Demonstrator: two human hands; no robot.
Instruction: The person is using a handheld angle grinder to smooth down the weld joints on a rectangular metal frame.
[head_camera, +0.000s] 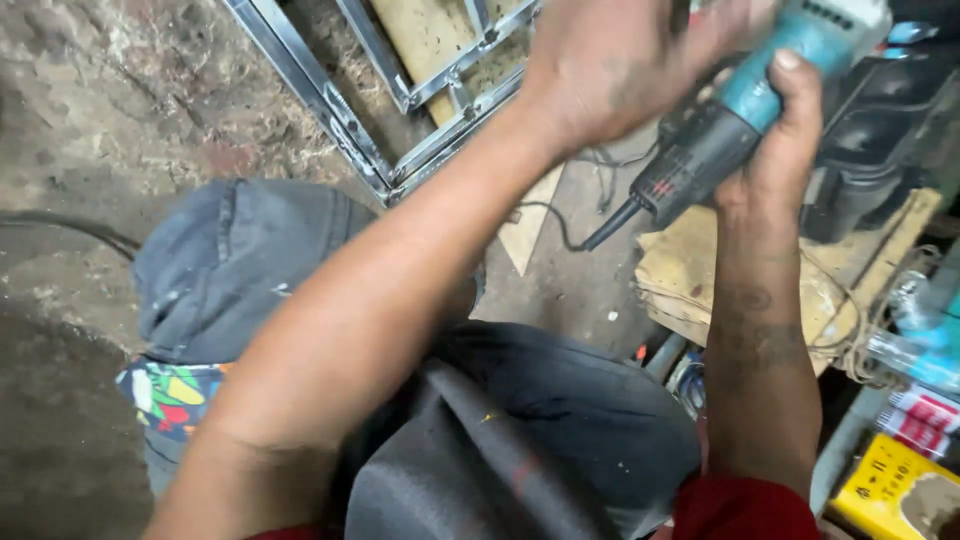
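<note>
Head view — right hand (775, 150) wraps the teal grinder (740, 110) at one o'clock; left hand (620, 60) closes over its head, grip unclear — best steadied before working near the metal frame (400, 100).

Two hands: left hand (610, 70), right hand (775, 160). One teal grinder (740, 110), one black cord (560, 225). One metal frame (400, 110) on floor. One wood scrap (530, 230). One yellow box (895, 490). One folded sack (680, 280).
</note>
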